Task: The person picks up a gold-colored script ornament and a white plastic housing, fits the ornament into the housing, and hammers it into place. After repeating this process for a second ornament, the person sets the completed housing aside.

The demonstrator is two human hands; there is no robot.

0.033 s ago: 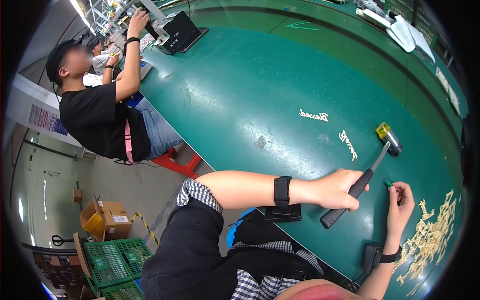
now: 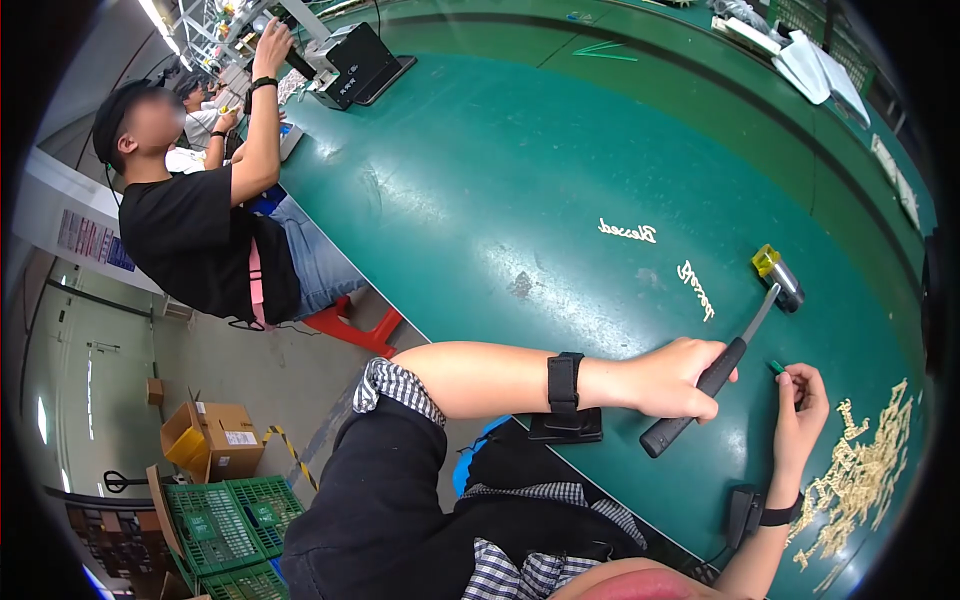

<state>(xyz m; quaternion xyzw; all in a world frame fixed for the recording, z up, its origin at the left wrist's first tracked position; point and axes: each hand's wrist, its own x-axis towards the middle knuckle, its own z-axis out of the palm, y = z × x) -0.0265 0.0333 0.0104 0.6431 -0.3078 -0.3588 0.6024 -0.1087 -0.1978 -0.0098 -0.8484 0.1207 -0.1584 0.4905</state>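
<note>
My left hand (image 2: 680, 380) is closed round the black grip of a hammer (image 2: 722, 366). Its shaft slants up and to the right to a metal head with a yellow end, at rest over the green tabletop (image 2: 480, 190). Just right of the grip, my right hand (image 2: 803, 405) pinches a small green piece (image 2: 777, 368) at its fingertips; most of that piece is hidden. Beyond the hammer lie two cream word-shaped cutouts (image 2: 628, 232). A heap of similar cream cutouts (image 2: 855, 480) spreads beside my right forearm.
At the far left a co-worker (image 2: 190, 210) in black reaches up to a black machine (image 2: 350, 65) on the table. Near my left forearm a dark flat block (image 2: 566, 425) sits at the table edge. Green crates (image 2: 225, 520) and a cardboard box (image 2: 213, 440) stand on the floor.
The co-worker's raised hand has shifted slightly left and down. My own hands and the hammer hold their places.
</note>
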